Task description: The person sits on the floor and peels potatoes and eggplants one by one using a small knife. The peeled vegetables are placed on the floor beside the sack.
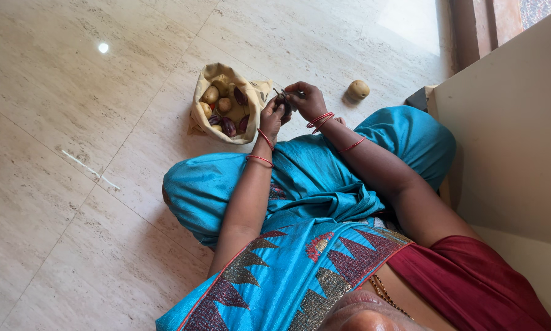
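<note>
I sit cross-legged on a marble floor in a blue garment. My left hand [271, 116] and my right hand [306, 98] meet in front of my knees. Both grip one small dark purple vegetable [282, 102], likely a small eggplant, with its stem sticking up between the fingers. Red bangles circle both wrists. Just left of my hands lies an open beige cloth bag [203, 116] holding potatoes [211, 94] and several dark purple eggplants [229, 126]. One loose potato [358, 90] rests on the floor to the right of my hands.
Pale marble floor [73, 122] spreads left and ahead. A cream wall or cabinet side [508, 141] stands close on my right. A reddish door frame [471, 24] is at the top right.
</note>
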